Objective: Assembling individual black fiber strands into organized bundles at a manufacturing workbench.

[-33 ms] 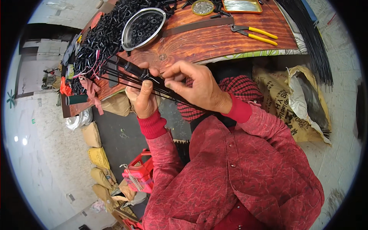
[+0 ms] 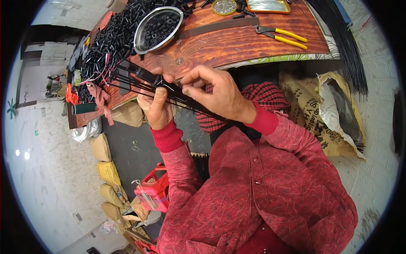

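My left hand [image 2: 158, 111] is closed round a bundle of thin black rods [image 2: 132, 84] that look like umbrella ribs, thumb on top. The rods slant from the table's near edge down toward my chest. Among them, at the upper end, lies a thicker black tube [image 2: 141, 73], and a short bit of pale wire [image 2: 160, 80] shows beside my left thumb. Just right of that spot, my right hand [image 2: 218, 94] is bent over the rods with thumb and forefinger drawn together. What its fingertips pinch, if anything, is too small to make out.
On the wood-patterned table [image 2: 203, 46] lie a heap of black plastic pieces [image 2: 112, 44], a metal bowl [image 2: 137, 40] of black rings, yellow-handled pliers [image 2: 287, 37] and a tray of silvery wires [image 2: 268, 5]. Long black rods [image 2: 349, 55] hang off the right side above an open sack [image 2: 334, 114].
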Tool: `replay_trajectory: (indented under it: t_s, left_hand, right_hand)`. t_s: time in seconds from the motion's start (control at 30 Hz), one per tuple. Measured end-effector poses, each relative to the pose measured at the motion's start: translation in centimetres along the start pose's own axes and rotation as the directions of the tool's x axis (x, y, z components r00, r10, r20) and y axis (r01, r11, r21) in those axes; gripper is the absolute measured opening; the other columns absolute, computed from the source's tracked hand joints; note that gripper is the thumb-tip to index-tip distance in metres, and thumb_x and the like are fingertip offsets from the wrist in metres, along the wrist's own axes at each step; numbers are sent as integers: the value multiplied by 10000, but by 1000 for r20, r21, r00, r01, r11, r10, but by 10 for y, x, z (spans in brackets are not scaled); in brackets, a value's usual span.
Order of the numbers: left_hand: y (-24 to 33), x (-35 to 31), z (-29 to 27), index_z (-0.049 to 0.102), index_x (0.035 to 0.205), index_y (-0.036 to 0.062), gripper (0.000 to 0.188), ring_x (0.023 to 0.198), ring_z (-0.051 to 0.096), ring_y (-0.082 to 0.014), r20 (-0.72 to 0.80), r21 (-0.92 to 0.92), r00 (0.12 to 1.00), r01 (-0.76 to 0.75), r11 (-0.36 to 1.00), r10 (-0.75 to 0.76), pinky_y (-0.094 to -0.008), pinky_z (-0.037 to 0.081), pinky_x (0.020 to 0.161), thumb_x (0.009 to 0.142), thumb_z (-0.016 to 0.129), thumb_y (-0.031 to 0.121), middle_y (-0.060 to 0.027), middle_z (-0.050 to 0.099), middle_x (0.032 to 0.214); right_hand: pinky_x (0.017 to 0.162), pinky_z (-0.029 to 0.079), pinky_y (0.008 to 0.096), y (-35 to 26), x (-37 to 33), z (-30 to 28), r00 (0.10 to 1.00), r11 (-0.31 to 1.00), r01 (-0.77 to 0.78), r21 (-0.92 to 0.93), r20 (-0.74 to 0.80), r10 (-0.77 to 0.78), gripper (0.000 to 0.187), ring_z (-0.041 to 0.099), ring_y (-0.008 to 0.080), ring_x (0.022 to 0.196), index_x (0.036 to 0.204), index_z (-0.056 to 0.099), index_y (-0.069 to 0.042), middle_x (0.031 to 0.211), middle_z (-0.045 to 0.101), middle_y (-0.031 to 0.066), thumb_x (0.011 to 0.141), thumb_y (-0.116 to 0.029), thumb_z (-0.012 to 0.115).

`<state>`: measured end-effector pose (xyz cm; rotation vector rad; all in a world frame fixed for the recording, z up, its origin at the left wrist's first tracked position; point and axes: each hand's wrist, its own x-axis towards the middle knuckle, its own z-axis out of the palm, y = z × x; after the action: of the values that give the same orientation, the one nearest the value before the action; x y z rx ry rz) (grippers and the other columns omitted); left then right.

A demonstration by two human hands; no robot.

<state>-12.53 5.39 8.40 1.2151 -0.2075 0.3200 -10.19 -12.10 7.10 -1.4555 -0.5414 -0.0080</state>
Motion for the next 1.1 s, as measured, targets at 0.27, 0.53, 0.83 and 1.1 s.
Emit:
replay_trajectory:
  t_s: [0.27,0.53,0.83,1.1]
  left_hand:
    - [-3,-3,-28,476,1321,-64,539,995,669,-234,-21,-53,1000,22,998,-23,-333,550,891,872,728,94,-212,653,1156]
    - [-4,-8,-45,465,1348,-48,537,1026,656,-250,35,-104,999,41,994,-37,-355,540,909,896,705,114,-235,631,1194]
    - [-10,-11,-58,449,1378,-34,587,1027,637,-238,83,-165,995,61,984,-48,-353,532,898,902,711,189,-224,616,1237]
    - [-13,-10,-60,452,1374,-30,569,1025,642,-237,66,-134,997,54,990,-46,-354,531,904,912,699,192,-224,614,1239]
  right_hand:
    - [666,473,199,27,13,19,957,942,-265,207,178,230,157,566,32,761,965,647,7,836,638,-11,902,-123,711]
    - [556,353,188,25,23,32,896,848,-426,317,280,345,245,477,17,655,835,602,-72,763,569,-45,895,-264,741]
    - [564,346,187,29,27,40,864,809,-468,356,378,333,277,457,24,667,830,562,-92,766,535,-48,885,-283,755]
    - [556,343,189,27,18,47,949,943,-265,199,229,218,286,430,9,675,839,536,-65,755,496,-56,912,-271,722]
